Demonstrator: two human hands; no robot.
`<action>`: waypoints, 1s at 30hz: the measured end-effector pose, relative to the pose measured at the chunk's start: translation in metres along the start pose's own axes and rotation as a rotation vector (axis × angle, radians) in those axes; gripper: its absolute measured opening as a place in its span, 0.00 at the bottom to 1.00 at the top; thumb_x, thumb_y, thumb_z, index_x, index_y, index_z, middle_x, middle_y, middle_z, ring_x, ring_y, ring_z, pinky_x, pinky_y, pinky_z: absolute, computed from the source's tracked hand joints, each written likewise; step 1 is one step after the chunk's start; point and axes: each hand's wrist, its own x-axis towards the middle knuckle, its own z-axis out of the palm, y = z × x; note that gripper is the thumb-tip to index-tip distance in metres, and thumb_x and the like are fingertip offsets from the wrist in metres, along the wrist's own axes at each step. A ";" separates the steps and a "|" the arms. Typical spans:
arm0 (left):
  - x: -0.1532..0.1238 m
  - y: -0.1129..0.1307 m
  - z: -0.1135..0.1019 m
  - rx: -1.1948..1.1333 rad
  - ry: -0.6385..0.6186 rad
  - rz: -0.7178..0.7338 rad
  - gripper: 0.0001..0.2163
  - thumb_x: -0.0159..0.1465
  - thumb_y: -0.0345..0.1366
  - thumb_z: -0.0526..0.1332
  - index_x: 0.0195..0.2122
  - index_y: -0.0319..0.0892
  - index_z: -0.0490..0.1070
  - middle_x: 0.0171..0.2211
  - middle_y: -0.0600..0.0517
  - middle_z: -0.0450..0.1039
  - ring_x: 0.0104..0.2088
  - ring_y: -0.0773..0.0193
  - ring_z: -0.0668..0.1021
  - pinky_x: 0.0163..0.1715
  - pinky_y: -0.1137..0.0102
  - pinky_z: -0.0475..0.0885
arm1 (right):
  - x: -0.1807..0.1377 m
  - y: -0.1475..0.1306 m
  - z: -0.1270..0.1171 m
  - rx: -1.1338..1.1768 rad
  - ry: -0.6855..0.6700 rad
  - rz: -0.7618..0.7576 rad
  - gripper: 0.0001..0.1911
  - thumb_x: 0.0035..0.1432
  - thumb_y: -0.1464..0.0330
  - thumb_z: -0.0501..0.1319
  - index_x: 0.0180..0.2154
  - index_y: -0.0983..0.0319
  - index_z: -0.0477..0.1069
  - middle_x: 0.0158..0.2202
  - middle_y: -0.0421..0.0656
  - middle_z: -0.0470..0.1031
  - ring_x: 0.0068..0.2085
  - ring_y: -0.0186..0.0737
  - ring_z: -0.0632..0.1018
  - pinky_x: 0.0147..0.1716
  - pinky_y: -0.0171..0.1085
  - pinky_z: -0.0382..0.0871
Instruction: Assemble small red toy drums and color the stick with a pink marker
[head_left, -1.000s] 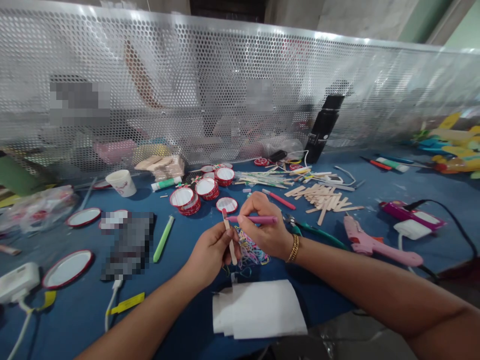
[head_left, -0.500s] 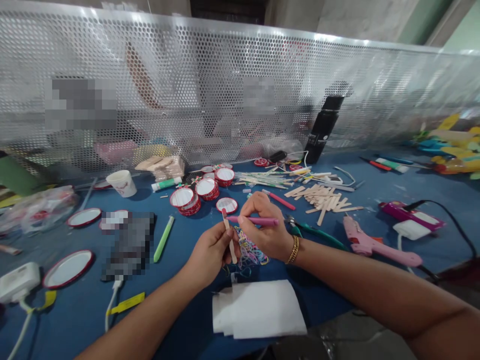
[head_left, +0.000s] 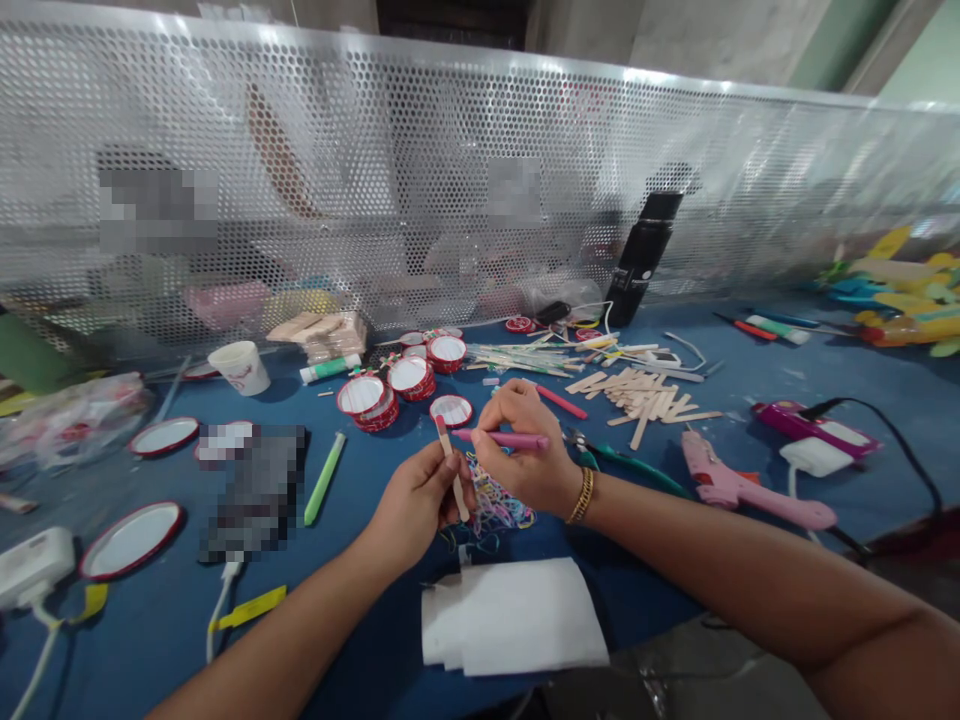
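Note:
Between the fingers of my left hand (head_left: 420, 492) is a small wooden craft stick (head_left: 458, 490), tilted, its upper end coloured pinkish red. My right hand (head_left: 521, 440), closed in a writing grip, holds a pink marker pen (head_left: 517, 440) whose tip points at the stick just below the coloured end. Whether the tip touches the wood I cannot tell. Beneath the hands lies a heap of coloured loops (head_left: 502, 500), partly hidden. Nearer me is a stack of white paper (head_left: 517, 620). A red marker (head_left: 561, 400) lies beyond my right hand.
Small red-and-white drums (head_left: 411, 378) stand behind the hands. Loose craft sticks (head_left: 652, 400), green-handled pliers (head_left: 637, 465) and a pink glue gun (head_left: 739, 485) lie rightward. A phone (head_left: 259, 495), a green marker (head_left: 325, 480) and a paper cup (head_left: 241, 367) are leftward. A black bottle (head_left: 641, 260) leans at the mesh panel.
The marker tip has come slightly away from the stick's coloured end. The stick tilts a little more to the left. The whole view has shifted slightly.

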 end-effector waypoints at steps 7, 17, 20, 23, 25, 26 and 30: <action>-0.002 0.003 0.001 -0.005 0.006 0.022 0.23 0.52 0.58 0.66 0.28 0.41 0.65 0.18 0.56 0.70 0.17 0.72 0.68 0.16 0.77 0.59 | 0.000 -0.002 -0.001 0.047 0.049 -0.004 0.10 0.53 0.74 0.58 0.24 0.58 0.59 0.22 0.35 0.66 0.28 0.37 0.67 0.37 0.43 0.62; -0.002 0.001 0.001 0.016 -0.012 0.016 0.23 0.54 0.58 0.64 0.29 0.41 0.65 0.19 0.56 0.70 0.17 0.72 0.68 0.17 0.76 0.59 | -0.002 -0.004 0.000 0.070 0.010 -0.001 0.10 0.52 0.74 0.58 0.24 0.58 0.59 0.21 0.34 0.66 0.26 0.35 0.67 0.39 0.44 0.62; -0.003 0.001 0.001 0.016 -0.017 0.030 0.22 0.55 0.57 0.64 0.28 0.41 0.65 0.20 0.55 0.70 0.17 0.72 0.68 0.17 0.76 0.59 | -0.002 -0.004 0.000 0.060 -0.001 -0.001 0.10 0.53 0.74 0.58 0.23 0.58 0.60 0.21 0.35 0.67 0.26 0.35 0.67 0.39 0.45 0.61; -0.003 0.001 0.001 -0.007 -0.011 0.013 0.21 0.55 0.56 0.65 0.29 0.41 0.66 0.20 0.55 0.70 0.18 0.71 0.69 0.17 0.76 0.59 | -0.002 -0.004 0.000 0.042 -0.012 -0.014 0.10 0.53 0.74 0.58 0.23 0.58 0.60 0.22 0.35 0.68 0.27 0.36 0.68 0.40 0.45 0.62; -0.003 0.001 0.000 -0.024 -0.010 -0.010 0.20 0.55 0.55 0.65 0.29 0.41 0.66 0.20 0.55 0.70 0.18 0.71 0.69 0.18 0.76 0.59 | -0.002 -0.003 0.001 0.025 -0.010 -0.023 0.10 0.53 0.74 0.59 0.24 0.58 0.60 0.22 0.35 0.68 0.27 0.36 0.68 0.40 0.45 0.62; -0.003 0.001 0.000 -0.029 -0.008 -0.015 0.20 0.55 0.54 0.65 0.29 0.41 0.66 0.20 0.55 0.70 0.17 0.71 0.69 0.18 0.76 0.59 | -0.001 -0.002 0.001 0.012 -0.008 -0.025 0.10 0.52 0.74 0.59 0.24 0.58 0.60 0.22 0.35 0.67 0.27 0.36 0.68 0.41 0.45 0.62; -0.003 0.004 0.000 -0.014 0.010 0.014 0.20 0.56 0.54 0.65 0.29 0.41 0.65 0.19 0.55 0.71 0.17 0.71 0.68 0.17 0.77 0.60 | 0.000 0.002 0.000 -0.012 0.027 0.006 0.10 0.53 0.74 0.58 0.23 0.58 0.59 0.21 0.35 0.66 0.27 0.37 0.68 0.39 0.45 0.62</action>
